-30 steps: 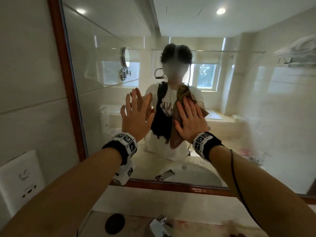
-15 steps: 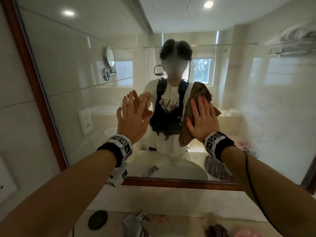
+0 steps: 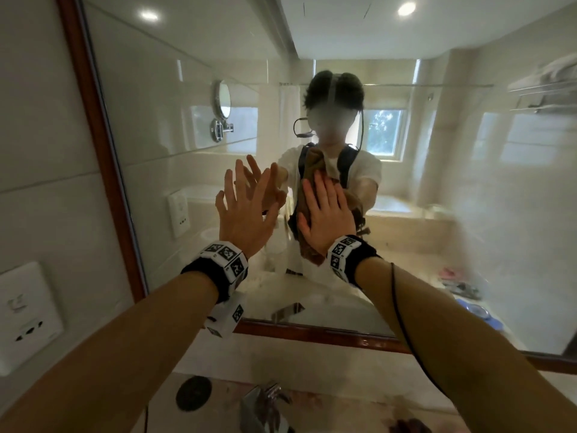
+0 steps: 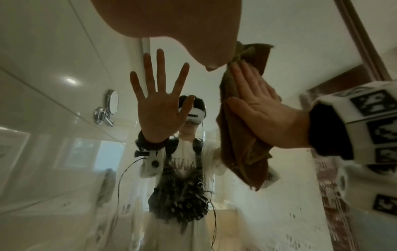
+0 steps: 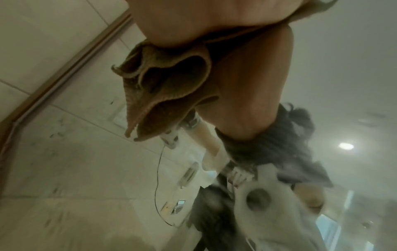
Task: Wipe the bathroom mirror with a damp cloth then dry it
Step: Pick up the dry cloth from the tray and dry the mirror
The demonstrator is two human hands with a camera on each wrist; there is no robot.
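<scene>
Nearest, low in the head view, the tap (image 3: pixel 265 404) and the bench (image 3: pixel 343 370) sit under both forearms. Further out, the right hand (image 3: pixel 324 214) lies flat, fingers straight, pressing the brown cloth (image 3: pixel 315 170) against the mirror (image 3: pixel 175 151); nothing pinches the cloth, and folds hang loose below the palm in the right wrist view. The left hand (image 3: pixel 246 210) is spread wide with fingers splayed at the glass, holding nothing; whether the palm touches I cannot tell. The likely slip: with only flat pressure, the cloth could bunch or slide out and drop towards the tap. The bare left palm may also leave prints on wiped glass. Drips and specks low on the mirror could dry into marks if missed
</scene>
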